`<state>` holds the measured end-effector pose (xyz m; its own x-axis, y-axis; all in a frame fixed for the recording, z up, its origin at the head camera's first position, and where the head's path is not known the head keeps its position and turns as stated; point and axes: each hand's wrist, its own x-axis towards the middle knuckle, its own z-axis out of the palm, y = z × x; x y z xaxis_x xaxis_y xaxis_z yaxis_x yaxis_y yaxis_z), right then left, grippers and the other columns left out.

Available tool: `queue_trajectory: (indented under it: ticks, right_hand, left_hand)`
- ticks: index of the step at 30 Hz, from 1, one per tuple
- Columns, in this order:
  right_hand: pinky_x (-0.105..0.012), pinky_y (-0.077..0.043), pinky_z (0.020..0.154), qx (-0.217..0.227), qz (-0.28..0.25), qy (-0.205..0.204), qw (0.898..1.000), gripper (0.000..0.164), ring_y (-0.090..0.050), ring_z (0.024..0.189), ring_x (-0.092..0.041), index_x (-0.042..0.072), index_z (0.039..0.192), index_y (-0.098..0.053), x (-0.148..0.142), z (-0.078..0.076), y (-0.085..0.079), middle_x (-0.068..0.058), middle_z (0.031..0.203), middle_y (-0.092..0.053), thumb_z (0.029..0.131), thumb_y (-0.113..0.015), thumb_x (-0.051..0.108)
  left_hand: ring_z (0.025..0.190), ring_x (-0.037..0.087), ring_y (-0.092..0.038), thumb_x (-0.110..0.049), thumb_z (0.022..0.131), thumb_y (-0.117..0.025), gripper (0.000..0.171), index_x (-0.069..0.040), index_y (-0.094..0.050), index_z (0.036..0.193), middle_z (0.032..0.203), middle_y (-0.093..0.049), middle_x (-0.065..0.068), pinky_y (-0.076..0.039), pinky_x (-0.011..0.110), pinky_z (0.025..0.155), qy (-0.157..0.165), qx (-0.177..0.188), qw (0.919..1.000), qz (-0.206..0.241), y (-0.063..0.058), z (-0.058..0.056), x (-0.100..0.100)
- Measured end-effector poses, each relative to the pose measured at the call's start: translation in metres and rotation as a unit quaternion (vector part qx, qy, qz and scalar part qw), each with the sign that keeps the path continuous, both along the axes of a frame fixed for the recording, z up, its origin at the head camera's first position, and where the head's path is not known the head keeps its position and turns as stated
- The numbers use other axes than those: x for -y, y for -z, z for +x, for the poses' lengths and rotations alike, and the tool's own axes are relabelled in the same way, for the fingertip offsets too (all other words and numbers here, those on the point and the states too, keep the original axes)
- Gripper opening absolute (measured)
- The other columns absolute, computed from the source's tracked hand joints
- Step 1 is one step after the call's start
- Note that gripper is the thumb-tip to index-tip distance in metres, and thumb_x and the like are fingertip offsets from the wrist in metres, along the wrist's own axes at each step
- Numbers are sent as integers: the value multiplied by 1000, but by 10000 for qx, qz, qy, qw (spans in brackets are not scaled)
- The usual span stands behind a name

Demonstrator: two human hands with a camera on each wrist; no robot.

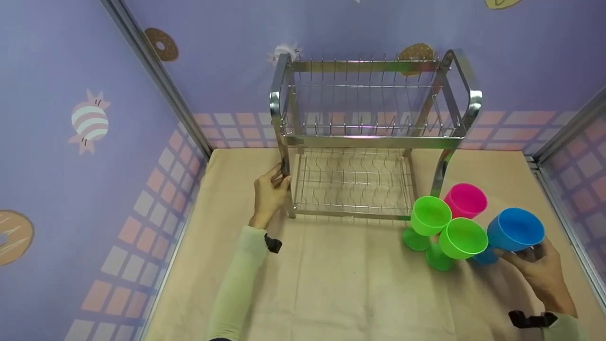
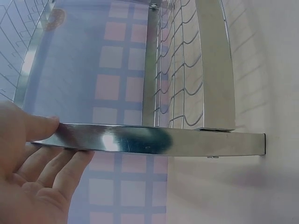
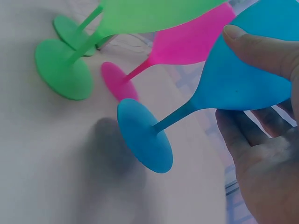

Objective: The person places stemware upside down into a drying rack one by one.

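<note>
A two-tier metal dish rack (image 1: pixel 374 142) stands against the back wall. My left hand (image 1: pixel 270 196) grips its left front post (image 2: pixel 140 138), thumb on one side and fingers on the other. At the right, a blue plastic goblet (image 1: pixel 513 232) is held by its bowl between the thumb and fingers of my right hand (image 1: pixel 542 272). In the right wrist view its round blue foot (image 3: pixel 145 135) appears raised off the cloth, apart from its shadow. Left of it stand a green goblet (image 1: pixel 461 241), a second green goblet (image 1: pixel 430 218) and a pink goblet (image 1: pixel 466 201), close together.
A beige cloth (image 1: pixel 331 274) covers the table. Patterned purple walls (image 1: pixel 227 71) enclose the left, back and right sides. The goblets crowd the rack's right front leg (image 1: pixel 441 170). Wire slots line the rack's lower tier (image 1: pixel 355 182).
</note>
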<state>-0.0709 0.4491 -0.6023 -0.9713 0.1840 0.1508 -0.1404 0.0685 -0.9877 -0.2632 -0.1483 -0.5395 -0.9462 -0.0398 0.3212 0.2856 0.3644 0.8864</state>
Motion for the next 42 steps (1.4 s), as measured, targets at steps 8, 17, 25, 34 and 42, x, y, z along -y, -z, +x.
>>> queue_trajectory:
  ticks: [8,17,25,34,42]
  right_hand:
    - [-9,-45,110,-91,1111,479,9926,96,-52,132,0,12,166,-38,0,3,-29,10,148,-54,85,-75,-23]
    - [-42,-24,133,-182,2214,1145,9683,103,-45,152,-16,16,167,-35,12,1,-78,0,163,-47,82,-78,-22]
    - [-12,-39,118,-1351,2604,575,9543,104,-54,133,5,1,158,-47,35,-2,-118,15,148,-55,66,-82,-32]
    - [-2,-41,107,-1936,3222,82,9266,106,-55,126,9,-5,147,-58,72,-14,-142,21,143,-56,49,-90,-28]
    - [-4,-34,109,-2049,3908,-92,8973,108,-47,131,9,5,150,-61,107,-20,-156,-23,137,-64,51,-100,-14]
  left_hand:
    - [120,40,-73,-2,101,-71,45,3,-62,145,143,-65,27,-64,34,97,85,115,9998,127,-1,7,6]
    - [132,43,-65,-13,104,-71,50,3,-58,149,152,-60,24,-58,49,109,260,78,9996,-30,-19,20,20]
    - [141,40,-59,-18,101,-75,56,1,-57,150,154,-59,21,-51,50,119,325,-311,9982,-392,-45,34,26]
    - [141,44,-58,-21,100,-77,62,2,-54,153,155,-58,21,-51,53,118,808,-782,9926,-461,-58,52,14]
    - [140,43,-59,-19,96,-81,65,-1,-54,153,154,-59,21,-51,55,117,1197,-1210,9846,-398,-61,64,-2]
